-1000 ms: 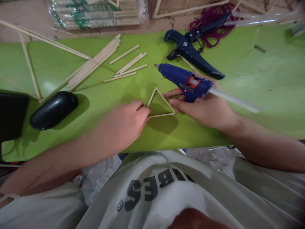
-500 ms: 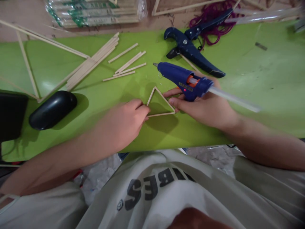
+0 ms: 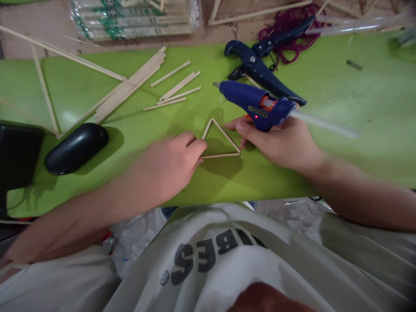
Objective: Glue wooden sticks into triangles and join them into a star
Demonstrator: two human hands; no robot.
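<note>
Taking the stick triangle (image 3: 221, 155) as the clock's centre, with twelve pointing away from the person, the left hand (image 3: 175, 162) is pinching its eight o'clock corner, thumb and fingers clamping together on the wood; the triangle is casting a shadow on the green table (image 3: 357, 97) in front of the person. The right hand (image 3: 289, 141) is gripping a blue glue gun (image 3: 247, 96) from three o'clock; its thumb and forefinger are extending past the handle toward the triangle, but whether they are touching it I cannot tell. The gun's nozzle is pointing toward ten o'clock, its red light is glowing, and a translucent glue stick (image 3: 325, 123) is jutting from its back toward four. Short sticks (image 3: 172, 104) are lying between ten and eleven; a bundle of long sticks (image 3: 131, 84) is lying farther off at ten; a black mouse (image 3: 76, 148) is sitting at nine; a dark blue cutter (image 3: 266, 73) is lying at one, beside purple cord (image 3: 294, 50).
</note>
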